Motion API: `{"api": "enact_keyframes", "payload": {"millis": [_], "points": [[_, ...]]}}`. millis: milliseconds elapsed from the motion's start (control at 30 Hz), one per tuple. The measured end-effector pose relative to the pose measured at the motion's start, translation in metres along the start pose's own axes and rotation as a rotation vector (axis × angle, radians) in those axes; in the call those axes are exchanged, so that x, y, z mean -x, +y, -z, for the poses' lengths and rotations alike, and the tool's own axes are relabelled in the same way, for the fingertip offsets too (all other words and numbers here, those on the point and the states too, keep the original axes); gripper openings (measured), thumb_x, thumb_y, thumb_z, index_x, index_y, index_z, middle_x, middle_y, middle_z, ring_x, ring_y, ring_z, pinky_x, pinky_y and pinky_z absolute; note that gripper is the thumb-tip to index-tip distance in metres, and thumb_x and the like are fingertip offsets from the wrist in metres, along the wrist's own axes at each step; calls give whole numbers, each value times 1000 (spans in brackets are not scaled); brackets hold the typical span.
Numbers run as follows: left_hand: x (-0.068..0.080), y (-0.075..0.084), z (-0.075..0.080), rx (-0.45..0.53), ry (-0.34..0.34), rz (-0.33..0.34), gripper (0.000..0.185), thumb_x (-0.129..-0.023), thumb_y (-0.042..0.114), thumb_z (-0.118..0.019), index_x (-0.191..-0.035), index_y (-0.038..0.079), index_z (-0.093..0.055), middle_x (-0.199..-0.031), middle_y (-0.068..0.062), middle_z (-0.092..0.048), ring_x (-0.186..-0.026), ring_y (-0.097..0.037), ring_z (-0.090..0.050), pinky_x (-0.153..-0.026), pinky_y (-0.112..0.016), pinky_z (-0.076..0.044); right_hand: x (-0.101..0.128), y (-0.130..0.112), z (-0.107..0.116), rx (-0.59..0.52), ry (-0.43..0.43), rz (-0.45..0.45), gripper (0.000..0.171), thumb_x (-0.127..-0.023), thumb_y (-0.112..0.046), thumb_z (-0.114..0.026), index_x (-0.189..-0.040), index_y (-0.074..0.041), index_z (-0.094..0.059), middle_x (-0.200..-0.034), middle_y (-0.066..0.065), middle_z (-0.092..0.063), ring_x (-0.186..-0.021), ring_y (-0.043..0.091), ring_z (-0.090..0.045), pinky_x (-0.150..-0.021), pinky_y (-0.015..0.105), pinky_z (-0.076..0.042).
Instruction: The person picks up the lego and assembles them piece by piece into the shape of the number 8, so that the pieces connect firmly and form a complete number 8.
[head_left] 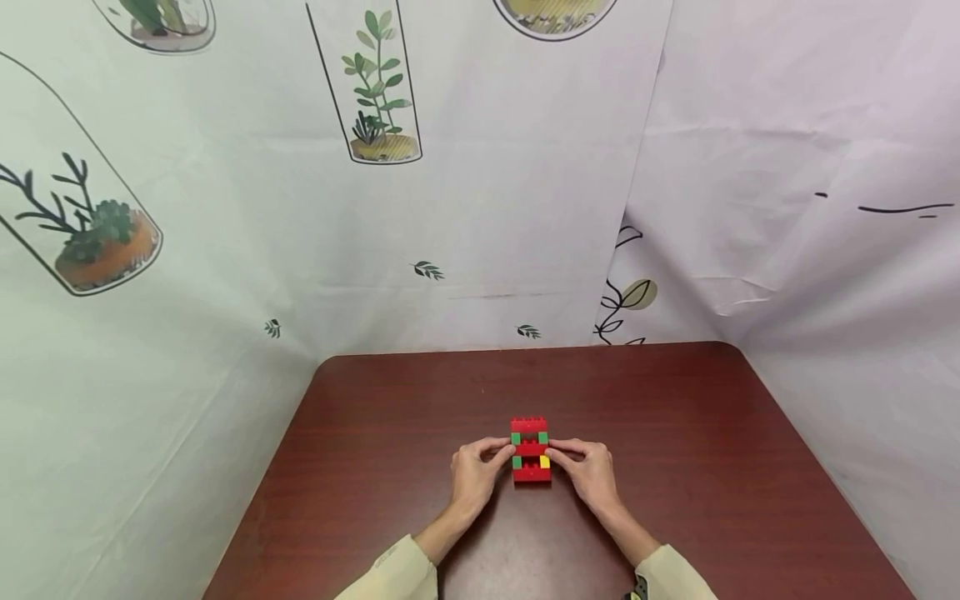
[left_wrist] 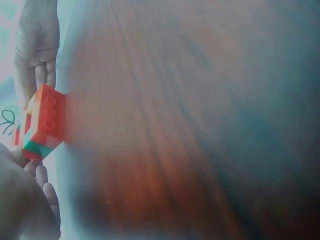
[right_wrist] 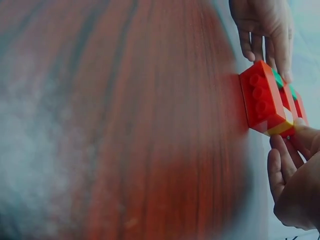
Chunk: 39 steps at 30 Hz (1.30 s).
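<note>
A small tower of toy building bricks (head_left: 531, 449) stands upright on the brown table (head_left: 390, 417). Its three red layers are parted by small bricks: green ones in the upper gap, one green (head_left: 517, 462) and one yellow (head_left: 545, 462) in the lower. My left hand (head_left: 474, 477) pinches the tower's left side between thumb and fingers. From the opposite side, my right hand (head_left: 592, 475) pinches it at about the same height. Studs show on the lowest red brick (right_wrist: 261, 95) in the right wrist view. The tower's far side is hidden.
White cloth (head_left: 510, 208) printed with plants in jars hangs behind the table and along both sides. The table's rounded far edge (head_left: 525, 350) lies beyond the tower. A dark band (head_left: 637, 587) shows at the right sleeve's cuff.
</note>
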<state>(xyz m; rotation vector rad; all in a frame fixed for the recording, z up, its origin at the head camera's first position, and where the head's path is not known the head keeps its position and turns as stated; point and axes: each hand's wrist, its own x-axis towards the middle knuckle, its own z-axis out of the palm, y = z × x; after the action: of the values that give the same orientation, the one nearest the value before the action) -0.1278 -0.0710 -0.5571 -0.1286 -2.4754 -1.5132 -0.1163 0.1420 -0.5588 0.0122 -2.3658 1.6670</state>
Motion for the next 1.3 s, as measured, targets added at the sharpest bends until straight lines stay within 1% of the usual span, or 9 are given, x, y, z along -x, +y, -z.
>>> {"api": "enact_keyframes", "payload": {"millis": [133, 367, 567, 767, 933, 1067, 1133, 1300], "points": [[-1, 0, 0, -5, -1, 1, 16, -91, 33, -87, -101, 21, -87, -88, 12, -80, -81, -5, -75, -76, -29, -55, -1, -1, -1, 6, 10, -4, 17, -83, -13, -92, -99, -10, -87, -91, 5, -80, -83, 15, -78, -71, 21, -57], [0, -2, -2, -3, -5, -15, 14, -91, 32, -87, -99, 21, -87, -90, 9, -80, -79, -5, -73, -72, -27, -55, -1, 2, -3, 6, 14, 19, 17, -84, -13, -92, -99, -9, -87, -92, 5, -80, -82, 15, -79, -72, 22, -58], [0, -3, -2, -6, -21, -5, 15, -92, 34, -86, -100, 21, -86, -89, 10, -79, -79, -4, -73, -72, -27, -56, -2, 6, -5, 5, 15, 32, 15, -85, -12, -91, -98, -8, -87, -92, 6, -81, -81, 15, -78, -71, 21, -58], [-2, -1, -3, -43, -34, 23, 15, -93, 35, -84, -102, 23, -86, -91, 12, -79, -83, -4, -73, -74, -28, -55, -5, 6, -5, 16, 20, 18, 14, -84, -12, -91, -97, -9, -87, -94, 7, -81, -81, 16, -79, -71, 22, -58], [-2, 0, -4, -55, -39, 30, 16, -94, 34, -84, -103, 21, -86, -91, 11, -79, -81, -4, -72, -70, -27, -54, -6, 6, -6, 25, 14, -8, 14, -85, -14, -91, -98, -10, -87, -95, 7, -81, -81, 15, -79, -72, 23, -58], [-2, 0, -3, -64, -47, 52, 16, -94, 35, -84, -104, 23, -86, -91, 11, -79, -81, -3, -71, -68, -25, -53, -7, 6, -6, 25, 10, -15, 14, -86, -14, -90, -99, -9, -87, -95, 8, -81, -82, 15, -79, -73, 25, -60], [-2, 0, -3, -68, -48, 51, 16, -94, 35, -84, -104, 23, -86, -90, 11, -79, -80, -3, -71, -67, -25, -52, -7, 6, -6, 29, 7, -18, 14, -87, -14, -90, -99, -9, -87, -95, 8, -81, -82, 15, -79, -73, 27, -60], [-1, 0, -2, -69, -56, 34, 16, -95, 34, -83, -104, 22, -85, -90, 12, -79, -81, -4, -72, -70, -27, -54, -6, 6, -6, 52, 8, -25, 15, -87, -17, -90, -100, -11, -87, -94, 6, -81, -82, 14, -78, -74, 29, -60]]}}
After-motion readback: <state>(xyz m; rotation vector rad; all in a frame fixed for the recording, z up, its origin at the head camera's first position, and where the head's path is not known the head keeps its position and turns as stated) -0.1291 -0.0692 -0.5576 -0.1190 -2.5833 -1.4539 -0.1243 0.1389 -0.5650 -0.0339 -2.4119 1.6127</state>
